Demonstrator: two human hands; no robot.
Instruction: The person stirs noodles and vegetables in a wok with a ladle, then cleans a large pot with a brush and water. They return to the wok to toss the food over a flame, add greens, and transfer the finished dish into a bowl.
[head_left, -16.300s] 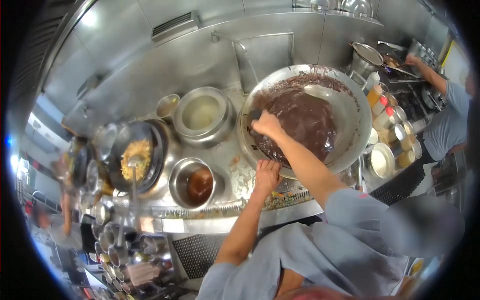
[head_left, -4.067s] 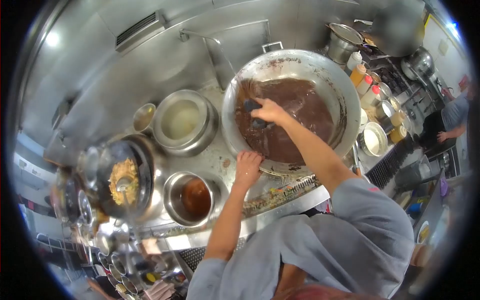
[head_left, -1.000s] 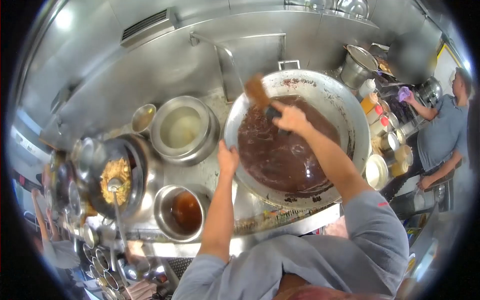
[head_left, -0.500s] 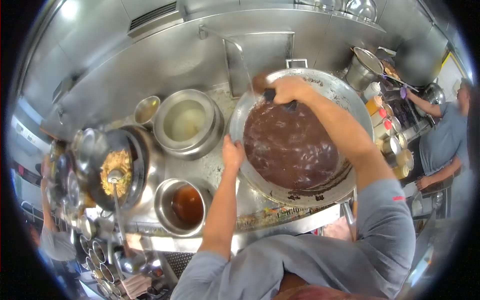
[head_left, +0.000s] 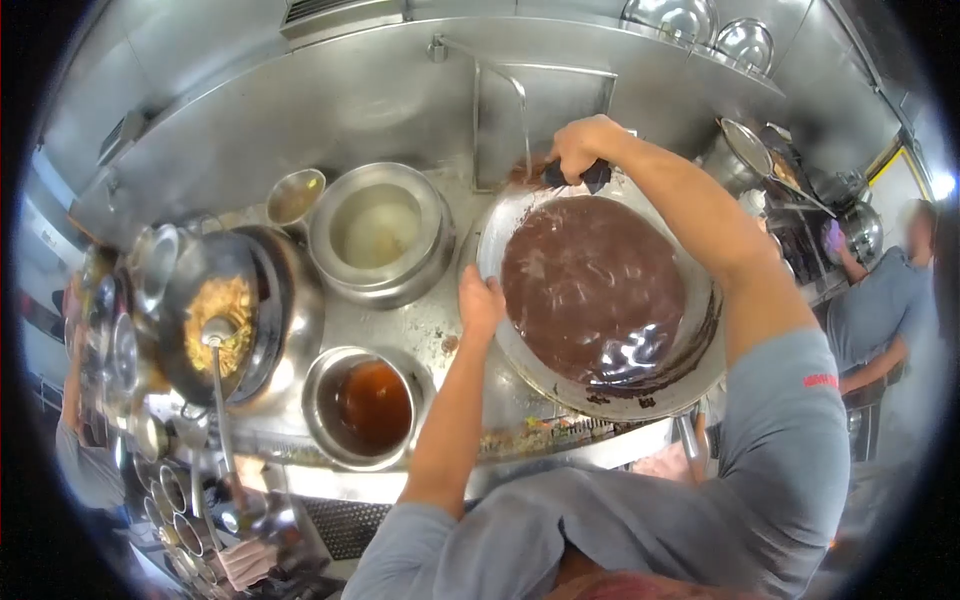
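A large metal wok in front of me holds thin dark brown liquid. My left hand is closed on the wok's left rim, with the thumb up. My right hand is at the far rim, its fingers wrapped round a black-handled brush. Its brown bristle end is blurred. A thin stream from the tap falls beside the brush. Dark residue clings to the wok's near inner wall, and a long handle sticks out toward me.
Left of the wok stand a wide pot of cloudy liquid and a pot of reddish-brown liquid. Farther left, a ladle rests in a dark wok of food. A person stands at the right; another person is at the far left.
My right hand has moved with the brush from over the liquid to the far rim, nearer the tap. My left hand has stayed on the rim. The view has shifted slightly.
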